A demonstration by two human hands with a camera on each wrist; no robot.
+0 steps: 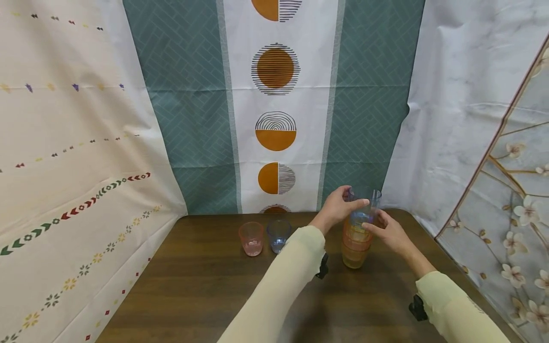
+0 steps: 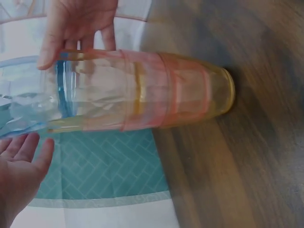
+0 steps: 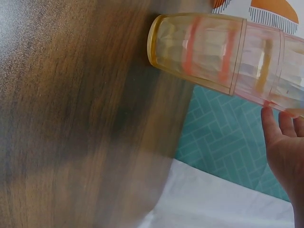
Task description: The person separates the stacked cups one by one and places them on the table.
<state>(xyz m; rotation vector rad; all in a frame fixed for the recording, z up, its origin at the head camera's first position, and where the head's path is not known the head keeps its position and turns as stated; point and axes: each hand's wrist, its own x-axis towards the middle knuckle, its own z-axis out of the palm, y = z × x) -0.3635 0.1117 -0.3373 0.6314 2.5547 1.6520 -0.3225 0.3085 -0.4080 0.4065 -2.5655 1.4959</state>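
Observation:
A tall stack of nested clear plastic cups [image 1: 357, 243] stands upright on the table, yellow at the base, with pink and yellow bands above. A blue cup [image 2: 21, 95] sits at its top. My left hand [image 1: 339, 207] holds this blue cup near the rim, thumb in front and fingers at the far side. Lower down, my right hand [image 1: 390, 233] curls round the upper stack, its thumb across the front; in the right wrist view its fingertips [image 3: 267, 118] touch the side. To the left stand a pink cup [image 1: 251, 240] and another blue cup [image 1: 279, 234], partly behind my left sleeve.
The dark wooden table [image 1: 206, 286] ends at a patterned teal and white cloth [image 1: 195, 119] behind. Cream fabric [image 1: 81, 157] hangs on the left, and a floral cloth [image 1: 510, 228] borders the right side.

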